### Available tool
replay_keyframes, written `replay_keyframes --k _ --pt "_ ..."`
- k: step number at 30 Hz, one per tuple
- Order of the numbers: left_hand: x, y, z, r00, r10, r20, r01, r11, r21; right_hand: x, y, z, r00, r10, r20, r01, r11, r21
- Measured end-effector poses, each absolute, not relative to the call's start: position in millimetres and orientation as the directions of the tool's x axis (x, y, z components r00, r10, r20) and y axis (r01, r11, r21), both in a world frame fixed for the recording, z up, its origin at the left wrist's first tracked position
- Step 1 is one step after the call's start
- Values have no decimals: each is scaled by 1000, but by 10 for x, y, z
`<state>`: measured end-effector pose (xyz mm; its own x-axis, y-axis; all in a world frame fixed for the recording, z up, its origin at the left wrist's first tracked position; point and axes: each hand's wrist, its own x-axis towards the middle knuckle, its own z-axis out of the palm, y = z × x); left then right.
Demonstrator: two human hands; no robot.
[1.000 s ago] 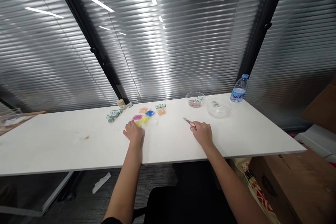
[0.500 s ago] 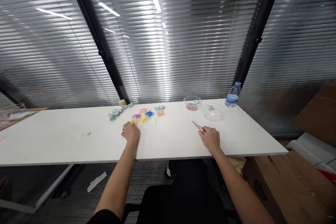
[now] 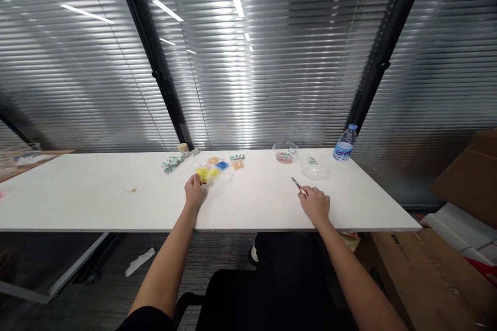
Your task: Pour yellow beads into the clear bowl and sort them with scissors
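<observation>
My left hand (image 3: 193, 189) pinches a small clear packet with yellow contents (image 3: 202, 173), lifted at the near side of a cluster of packets. Beside it lie another yellow packet (image 3: 214, 171), a blue packet (image 3: 222, 165) and two orange packets, one behind (image 3: 213, 160) and one to the right (image 3: 238, 164). My right hand (image 3: 316, 203) is closed around the handles of small scissors (image 3: 298, 185), whose blades point away to the upper left. Beyond that hand stand a clear round bowl (image 3: 315, 169) with a small roll in it and a bowl of colourful bits (image 3: 285, 154).
A water bottle (image 3: 345, 144) stands at the back right of the white table (image 3: 155, 212). Several small green-and-white wrapped rolls (image 3: 173, 163) and a tan-topped container (image 3: 183, 148) sit at the back left. Cardboard boxes (image 3: 404, 274) are on the floor at right.
My left hand has raised the yellow packet, which now shows upright and covers the pink one. My right hand has shifted slightly right with the scissors. The view has tilted a little.
</observation>
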<state>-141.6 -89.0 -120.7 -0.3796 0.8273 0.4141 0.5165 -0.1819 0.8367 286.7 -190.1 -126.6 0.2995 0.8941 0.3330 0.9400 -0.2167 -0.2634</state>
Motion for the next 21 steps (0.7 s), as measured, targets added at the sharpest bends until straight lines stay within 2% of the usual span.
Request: replay_keyframes --k 5,11,15,18,21 --pt "-1407 -891 -1220 -334 848 410 499 -210 841 2989 -1996 -1251 299 905 303 944 -234 -232" --pt "-1311 -833 -1198 -268 878 398 517 -217 828 3502 -2237 -1231 373 893 254 924 -332 -190" --pt "-1267 -766 -1150 -264 874 407 503 -235 832 3770 -2236 -1156 417 867 272 907 -382 -175" --pt "-1283 -722 -1153 -284 866 412 465 -252 849 3811 -2040 -1091 405 854 325 913 -360 -192" --pt "-1329 -703 -1183 -303 866 399 409 -260 875 3738 -1755 -1056 334 873 355 938 -269 -221"
